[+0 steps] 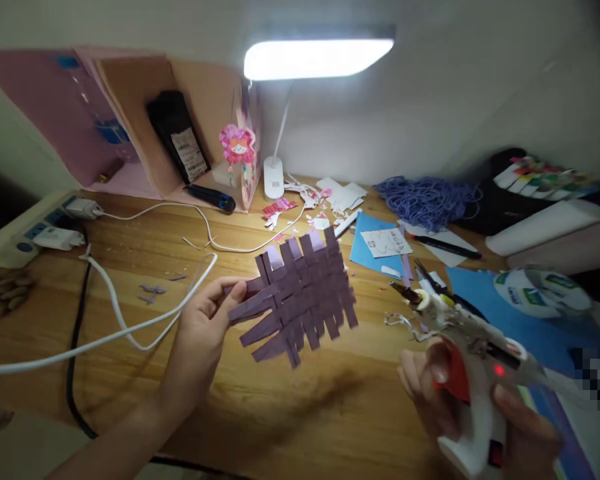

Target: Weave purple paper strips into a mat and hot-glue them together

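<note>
A woven mat of purple paper strips (310, 293) is held up over the table, its strip ends sticking out loose around the edges. My left hand (205, 327) pinches one of the strip ends on its left side between thumb and fingers. A few paler lilac strip ends show along the top edge. On the right, my right hand (435, 380) grips a white hot glue gun (475, 353) with a red trigger and a lit red light. The gun's nozzle points up and left, apart from the mat.
White cables (125, 330) and a power strip (30, 230) lie at the left. Behind stand a desk lamp (273, 179), a pink box (200, 73) and a box cutter (210, 198). Purple yarn (427, 203), blue paper (359, 233), paper scraps and a tape roll (540, 293) lie back right.
</note>
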Demonstrator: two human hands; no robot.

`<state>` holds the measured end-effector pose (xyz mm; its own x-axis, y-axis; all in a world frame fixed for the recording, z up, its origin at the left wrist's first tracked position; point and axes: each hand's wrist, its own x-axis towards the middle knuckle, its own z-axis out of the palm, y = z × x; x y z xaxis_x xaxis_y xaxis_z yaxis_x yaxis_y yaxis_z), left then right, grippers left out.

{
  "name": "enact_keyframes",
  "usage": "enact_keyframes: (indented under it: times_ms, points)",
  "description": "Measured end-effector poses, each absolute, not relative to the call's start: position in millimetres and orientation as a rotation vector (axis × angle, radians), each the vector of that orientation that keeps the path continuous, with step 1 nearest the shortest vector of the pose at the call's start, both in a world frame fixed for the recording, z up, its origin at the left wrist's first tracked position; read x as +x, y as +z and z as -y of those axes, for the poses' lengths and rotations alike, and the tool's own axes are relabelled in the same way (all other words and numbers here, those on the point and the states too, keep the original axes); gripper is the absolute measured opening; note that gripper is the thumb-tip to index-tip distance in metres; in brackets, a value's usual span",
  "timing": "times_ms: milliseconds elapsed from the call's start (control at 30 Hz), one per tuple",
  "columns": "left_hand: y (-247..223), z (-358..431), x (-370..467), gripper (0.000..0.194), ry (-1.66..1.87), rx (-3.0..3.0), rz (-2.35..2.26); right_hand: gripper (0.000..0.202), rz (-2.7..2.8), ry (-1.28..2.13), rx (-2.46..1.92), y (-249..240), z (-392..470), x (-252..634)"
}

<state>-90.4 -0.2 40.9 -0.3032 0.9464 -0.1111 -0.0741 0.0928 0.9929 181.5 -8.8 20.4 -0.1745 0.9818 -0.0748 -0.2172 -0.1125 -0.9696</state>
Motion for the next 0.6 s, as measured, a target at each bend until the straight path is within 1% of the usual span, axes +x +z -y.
enact_keyframes:
  times_ms: [133, 233, 333, 533, 600]
  points:
    - [29.1, -17.6, -96.3, 0.041, 1.093, 0.630, -1.269, 0.034, 0.953, 1.555, -0.931, 28.0, 6.4, 174.6]
    - [17.0, -19.9, -99.9, 0.053, 0.923, 0.612, -1.264, 0.034, 0.921, 1.595, -0.927, 32.0, 4.3, 172.6]
    - [7.4, -17.8, -96.6, 0.048, 0.882, 0.834, -1.392, 0.034, 0.881, 1.625, -0.933, 31.1, 1.7, 170.8]
    - [-1.8, -15.8, -81.6, 0.026, 0.999, 1.160, -1.536, 0.036, 0.897, 1.770, -0.886, 20.0, 4.3, 164.2]
    - [0.6, -12.6, -81.1, 0.025, 1.066, 1.198, -1.578, 0.035, 0.918, 1.792, -0.895, 14.8, 7.8, 161.1]
